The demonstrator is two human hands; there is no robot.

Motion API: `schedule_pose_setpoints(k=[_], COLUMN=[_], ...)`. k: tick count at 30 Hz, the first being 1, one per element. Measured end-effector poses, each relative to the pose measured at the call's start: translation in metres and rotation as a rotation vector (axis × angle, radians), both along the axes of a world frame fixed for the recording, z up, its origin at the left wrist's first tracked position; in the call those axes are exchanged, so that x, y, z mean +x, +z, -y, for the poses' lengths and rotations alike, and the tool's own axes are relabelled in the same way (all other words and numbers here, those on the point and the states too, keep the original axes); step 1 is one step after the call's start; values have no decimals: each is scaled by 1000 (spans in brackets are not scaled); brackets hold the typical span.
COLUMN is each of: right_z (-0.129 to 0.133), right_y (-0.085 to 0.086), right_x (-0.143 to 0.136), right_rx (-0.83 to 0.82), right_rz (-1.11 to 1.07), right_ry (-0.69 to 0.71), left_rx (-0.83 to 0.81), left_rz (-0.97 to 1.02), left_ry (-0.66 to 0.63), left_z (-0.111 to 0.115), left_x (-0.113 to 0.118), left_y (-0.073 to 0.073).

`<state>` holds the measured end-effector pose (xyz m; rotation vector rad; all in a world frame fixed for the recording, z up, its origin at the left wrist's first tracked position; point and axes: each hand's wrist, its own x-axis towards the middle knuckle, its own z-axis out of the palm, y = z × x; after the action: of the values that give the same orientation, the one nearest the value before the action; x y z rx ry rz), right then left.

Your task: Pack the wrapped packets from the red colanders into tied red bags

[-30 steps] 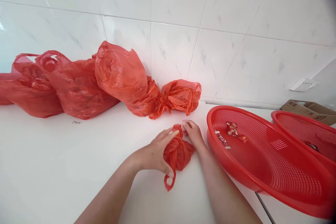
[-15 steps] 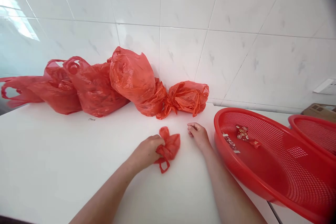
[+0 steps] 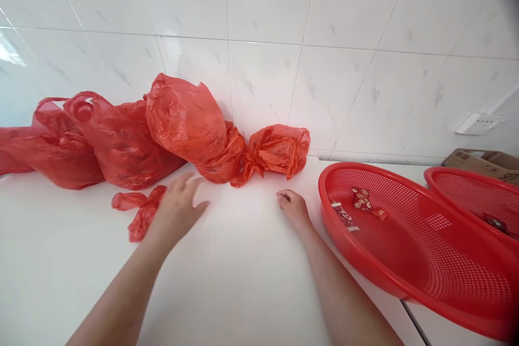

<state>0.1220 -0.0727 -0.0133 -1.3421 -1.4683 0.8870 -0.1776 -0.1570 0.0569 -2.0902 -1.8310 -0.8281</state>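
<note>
Item: 1 small red bag (image 3: 140, 215); lay just left of the open left grip (image 3: 178, 210). Right grip (image 3: 294, 210): loosely clenched, farther right.

Tiled indoor room, kitchen or packing room can't tell: marbled wall tiles (image 3: 263, 86) at 12 o'clock, white worktop (image 3: 227, 281) at 6, red bags (image 3: 127, 146) at 9, socket (image 3: 477, 124) at 3.

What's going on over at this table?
Someone's left hand is open, its wrist beside a small red bag on the white table. The right hand, fingers curled, rests near a red basket with a few wrapped packets inside; I can't see anything in it. Bulging red bags line the wall.
</note>
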Motion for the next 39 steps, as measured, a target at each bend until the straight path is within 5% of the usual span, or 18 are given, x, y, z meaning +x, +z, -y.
schedule_pose_setpoints(k=[3,9,12,16,21,24,29,32,35,39], right_z=[3,3,4,7,10,10,8,8,11,21], right_y=[3,2,4,9,8,5,5,7,8,11], right_x=[0,5,4,-3,-10,-7,-5,-7,-9,-10], right_rx=[15,35,42,110,97,81,97,103,112,138], right_rz=[19,2,-22,0,103,58,-57,-89,-93,-70], right_ry=[10,32,48,12,37,72,96,85,45,-39], left_rx=[-202,-403,-414,-407,-460,-431,-456,-483,-470,-556], left_rz=[139,212,161,87,39,69,28,57,192,642], left_ry=[-260,-92,-170,-349,-611,-470,-31,87,1,-236], left_z=[-34,-89,-76,-31,9,21,32,34,31,16], left_x=[48,95,101,110,103,70,-15,-42,-23,53], left_y=[-3,-27,-38,-50,-47,-37,-30,-29,-25,-17])
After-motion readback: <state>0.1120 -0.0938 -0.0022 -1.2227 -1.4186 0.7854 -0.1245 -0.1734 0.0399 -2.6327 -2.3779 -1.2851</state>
